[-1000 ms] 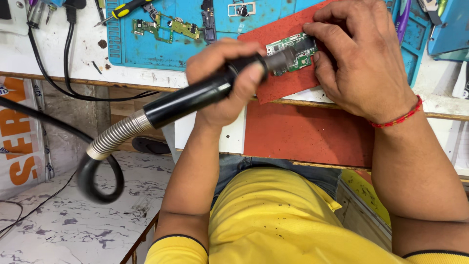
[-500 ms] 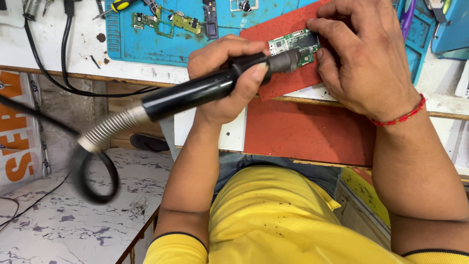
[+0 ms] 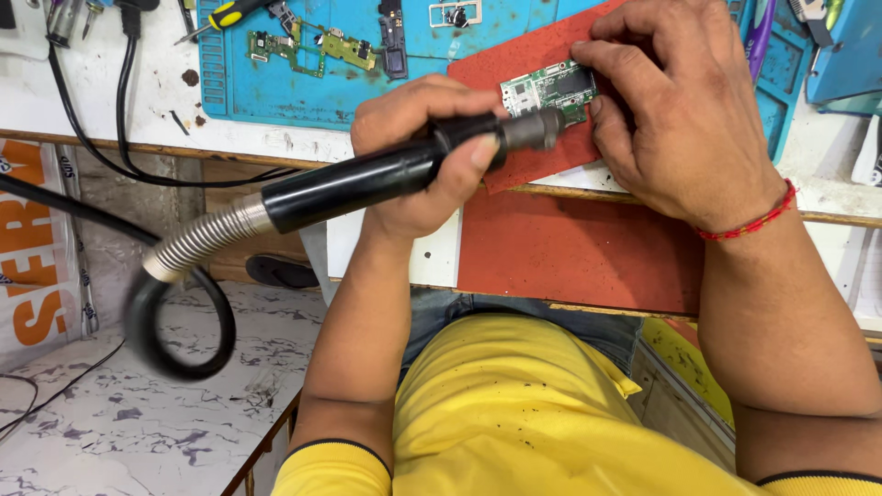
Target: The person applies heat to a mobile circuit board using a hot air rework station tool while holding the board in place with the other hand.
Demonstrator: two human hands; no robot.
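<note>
My left hand (image 3: 418,161) is wrapped around the black handle of a hot-air wand (image 3: 358,188). The wand's metal nozzle (image 3: 533,131) points right, at the lower edge of a small green circuit board (image 3: 549,90). The board lies on a red mat (image 3: 510,55) near the bench's front edge. My right hand (image 3: 680,119), with a red thread around the wrist, pinches the board's right end with its fingertips and presses it onto the mat.
A blue work mat (image 3: 276,92) at the back left carries loose green board pieces (image 3: 322,44) and a yellow-handled screwdriver (image 3: 234,14). The wand's ribbed hose (image 3: 175,312) loops down to the left over a marbled floor. Black cables (image 3: 119,119) hang off the bench.
The wand's nozzle has stayed at the board while the hose loop swung lower left. The view has shifted slightly; both hands keep their grips.
</note>
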